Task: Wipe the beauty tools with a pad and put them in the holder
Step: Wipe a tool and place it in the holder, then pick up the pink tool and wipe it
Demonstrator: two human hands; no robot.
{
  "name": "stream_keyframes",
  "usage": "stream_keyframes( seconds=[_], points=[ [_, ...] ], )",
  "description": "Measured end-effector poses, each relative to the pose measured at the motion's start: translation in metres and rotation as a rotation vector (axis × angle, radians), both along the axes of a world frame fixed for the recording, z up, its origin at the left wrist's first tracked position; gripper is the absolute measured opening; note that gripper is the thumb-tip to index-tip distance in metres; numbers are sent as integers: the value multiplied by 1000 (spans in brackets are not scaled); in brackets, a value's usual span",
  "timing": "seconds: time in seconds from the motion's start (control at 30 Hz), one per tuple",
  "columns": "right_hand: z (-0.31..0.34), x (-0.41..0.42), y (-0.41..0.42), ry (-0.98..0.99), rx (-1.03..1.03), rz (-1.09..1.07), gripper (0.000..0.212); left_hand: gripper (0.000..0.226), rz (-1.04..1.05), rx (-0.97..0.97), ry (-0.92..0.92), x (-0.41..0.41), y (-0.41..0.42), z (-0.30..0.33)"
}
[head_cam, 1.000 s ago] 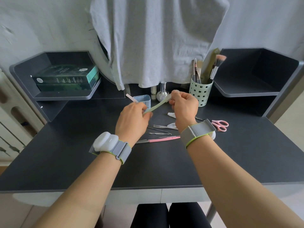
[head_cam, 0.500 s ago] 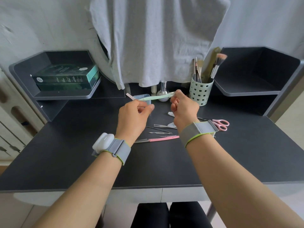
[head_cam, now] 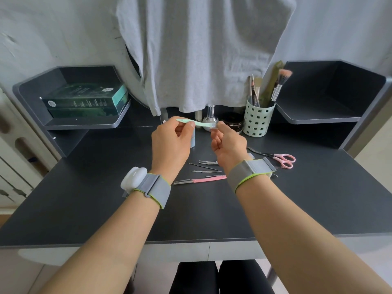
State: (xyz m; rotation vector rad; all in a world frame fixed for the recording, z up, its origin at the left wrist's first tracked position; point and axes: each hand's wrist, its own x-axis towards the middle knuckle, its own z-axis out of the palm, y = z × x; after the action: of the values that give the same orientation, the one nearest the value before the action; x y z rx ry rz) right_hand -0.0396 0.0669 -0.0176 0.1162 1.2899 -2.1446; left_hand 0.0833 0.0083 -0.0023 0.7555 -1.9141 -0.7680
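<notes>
My left hand pinches the left end of a slim mint-green tool, held level above the desk. My right hand pinches its right end, where something small and pale shows at the fingertips; I cannot tell whether it is a pad. The pale green perforated holder stands at the back right with several brushes in it. On the desk below my hands lie a pink-handled razor, thin metal tools and pink scissors.
A small blue container sits behind my left hand. A glass bottle and a dark jar stand beside the holder. A grey cloth hangs at the back. A green box lies on the left shelf.
The mint-green tool has turned from steeply tilted to level and risen a little. My left hand has shifted to grip its left end, and my right hand has slid to the right end.
</notes>
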Motion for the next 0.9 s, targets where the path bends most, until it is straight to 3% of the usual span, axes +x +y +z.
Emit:
stream_keyframes(
  seconds=[0.27, 0.9],
  points=[
    [-2, 0, -3, 161, 122, 42, 21, 21, 26, -17, 19, -2, -10, 8],
    [1, 5, -33, 407, 174, 21, 16, 25, 53, -180, 63, -4, -55, 35]
  ],
)
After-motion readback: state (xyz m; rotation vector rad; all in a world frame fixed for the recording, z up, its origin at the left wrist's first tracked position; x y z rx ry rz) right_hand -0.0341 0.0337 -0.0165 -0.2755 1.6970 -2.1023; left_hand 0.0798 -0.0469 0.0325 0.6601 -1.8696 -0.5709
